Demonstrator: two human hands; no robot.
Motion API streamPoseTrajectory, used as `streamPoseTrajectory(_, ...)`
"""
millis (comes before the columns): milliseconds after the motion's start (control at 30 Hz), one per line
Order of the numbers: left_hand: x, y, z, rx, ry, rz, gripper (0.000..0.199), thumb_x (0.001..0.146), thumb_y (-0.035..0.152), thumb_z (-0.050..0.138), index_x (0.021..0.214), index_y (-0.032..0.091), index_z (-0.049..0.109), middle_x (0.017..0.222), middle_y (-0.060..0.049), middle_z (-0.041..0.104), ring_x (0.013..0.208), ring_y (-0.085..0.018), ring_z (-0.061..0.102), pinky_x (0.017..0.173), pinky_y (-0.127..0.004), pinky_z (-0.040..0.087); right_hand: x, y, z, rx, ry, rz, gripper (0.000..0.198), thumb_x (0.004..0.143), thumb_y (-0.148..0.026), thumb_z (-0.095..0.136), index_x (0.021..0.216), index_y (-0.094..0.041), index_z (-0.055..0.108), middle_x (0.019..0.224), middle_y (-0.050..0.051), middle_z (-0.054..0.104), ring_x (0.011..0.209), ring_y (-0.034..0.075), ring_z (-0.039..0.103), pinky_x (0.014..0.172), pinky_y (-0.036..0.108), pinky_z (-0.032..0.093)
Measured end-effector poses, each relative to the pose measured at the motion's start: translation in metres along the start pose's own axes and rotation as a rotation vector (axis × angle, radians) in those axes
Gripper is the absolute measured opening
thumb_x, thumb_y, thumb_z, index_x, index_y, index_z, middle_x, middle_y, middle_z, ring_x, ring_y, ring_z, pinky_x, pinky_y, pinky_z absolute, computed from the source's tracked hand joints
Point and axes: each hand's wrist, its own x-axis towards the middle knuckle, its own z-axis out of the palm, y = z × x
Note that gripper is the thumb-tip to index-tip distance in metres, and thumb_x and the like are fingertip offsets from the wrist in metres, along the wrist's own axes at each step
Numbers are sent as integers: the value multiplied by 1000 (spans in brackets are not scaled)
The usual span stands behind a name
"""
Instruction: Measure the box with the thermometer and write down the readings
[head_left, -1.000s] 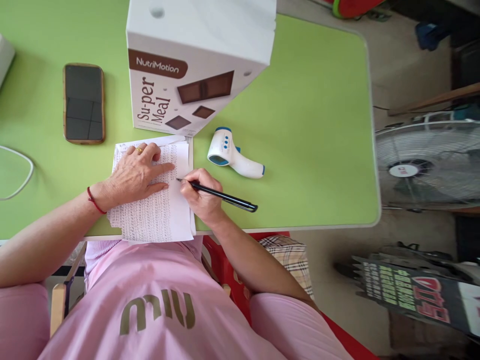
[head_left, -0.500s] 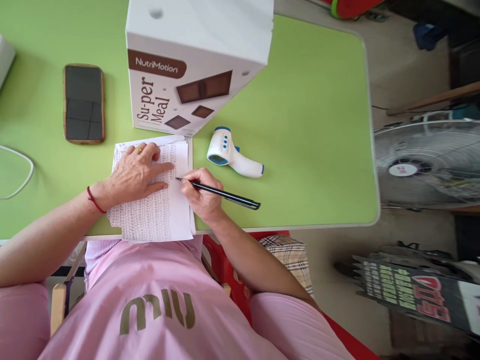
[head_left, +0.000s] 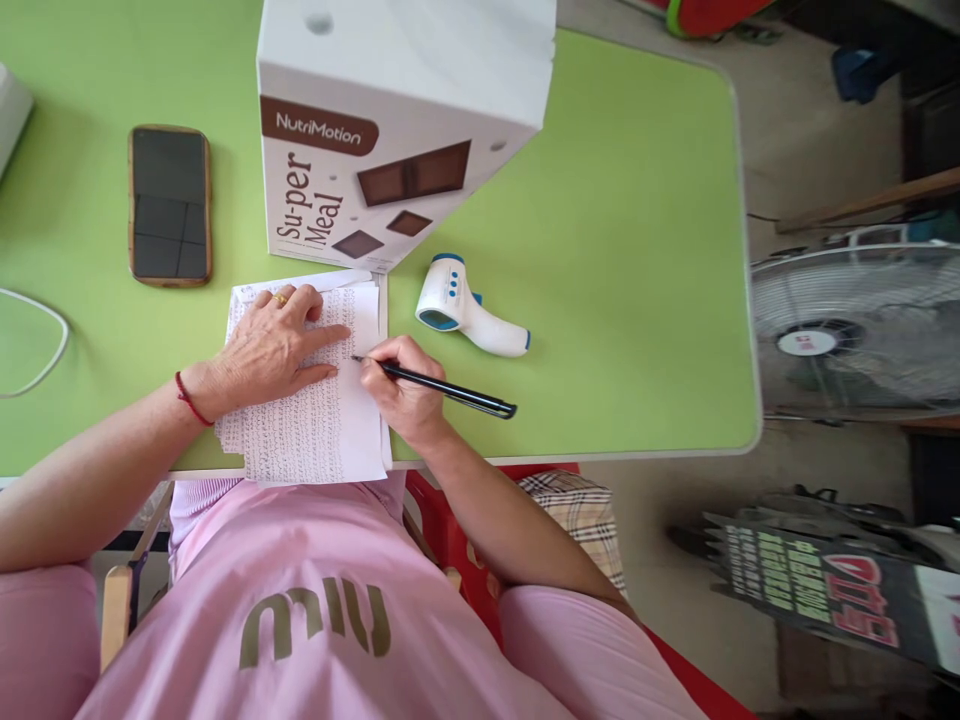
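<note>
Sheets of paper (head_left: pixel 358 420) covered in dense rows of handwriting lie at the table's near edge. My left hand (head_left: pixel 274 350) rests on them, open, with its fingers spread and a ring on one finger. In my right hand (head_left: pixel 405 390) is a black pen (head_left: pixel 469 396), gripped near its point. The pen's tip meets the paper just right of my left fingertips, and its rear end slants away to the right. Part of the writing is hidden beneath my left hand.
A tall white box (head_left: pixel 315 215) stands directly behind the papers. Right of it lies a white and blue infrared thermometer (head_left: pixel 472 318). A phone (head_left: pixel 171 205) and a white cable (head_left: pixel 56 350) are on the left of the green table (head_left: pixel 637 250). Beyond the table's right edge stands a fan (head_left: pixel 847 340).
My right hand and the pen have shifted very slightly at the paper. My left hand stays in place. The view has moved a little, so the box and phone sit marginally differently.
</note>
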Motion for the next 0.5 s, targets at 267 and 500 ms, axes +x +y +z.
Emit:
streamPoseTrajectory(267, -1, -4, 0, -137, 121, -20, 33, 99, 40, 57, 121, 17, 69, 108, -13, 59, 93, -25, 58, 80, -39, 49, 1, -1, -8, -17, 101, -77, 9, 90, -25, 56, 82, -26, 55, 67, -4, 60, 55, 12, 53, 54, 27, 47)
streamPoseTrajectory(500, 2, -23, -4, -182, 593, -446, 42, 105, 39, 48, 143, 24, 38, 121, -14, 56, 94, -22, 59, 80, -38, 53, 8, 11, -27, -529, -37, -339, 22, 95, -10, 52, 93, -23, 71, 84, 5, 65, 76, 19, 60, 67, 34, 47)
